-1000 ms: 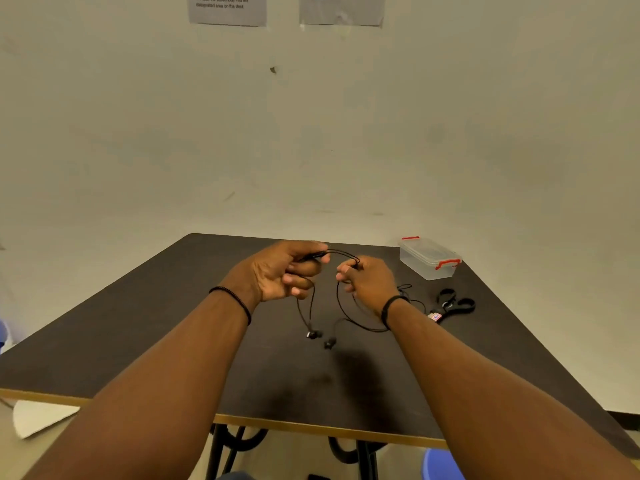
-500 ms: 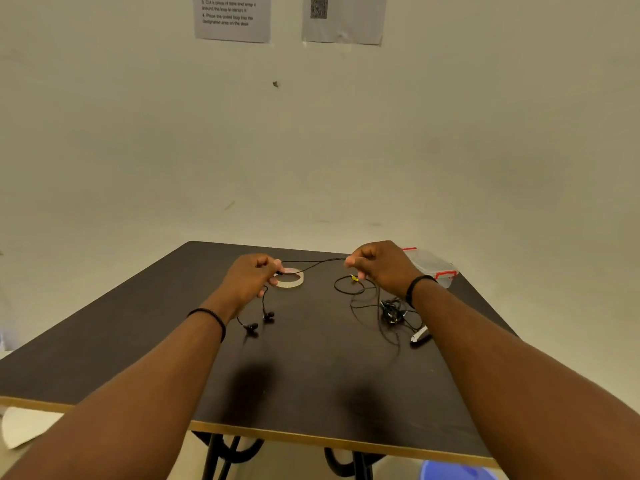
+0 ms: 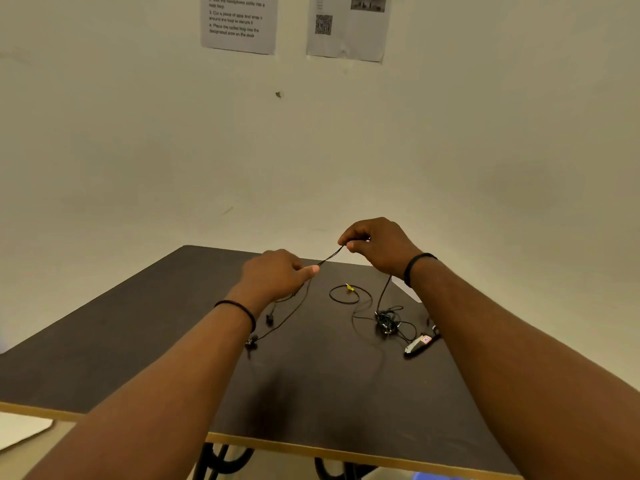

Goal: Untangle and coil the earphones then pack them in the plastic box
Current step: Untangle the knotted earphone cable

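1. We see the earphones' cable (image 3: 330,255) pulled taut in the air between the two hands, above the far half of the table (image 3: 138,341).
2. Our left hand (image 3: 277,277) pinches the cable at its thumb tip; from there two strands drop toward 7 o'clock and end in two earbuds (image 3: 269,319) lying on the table just beside the left wrist.
3. Our right hand (image 3: 377,245), at 1 o'clock from the left and higher, pinches the cable's other end between curled fingers; a strand falls from under it toward 6 o'clock into a tangle (image 3: 387,322) on the table.
4. A small loop (image 3: 344,294) with a yellow tie lies flat between the hands, at 10 o'clock from the tangle.
5. A dark tool (image 3: 420,344) with a red and white sticker, unreadable, lies at 4 o'clock from the tangle, partly behind the right forearm.
6. On the wall at 12 o'clock hang two sheets: the left sheet (image 3: 239,22) carries numbered steps, where we can read "Place the coiled loop into the designated area on the desk"; the right sheet (image 3: 348,26) bears a QR code.
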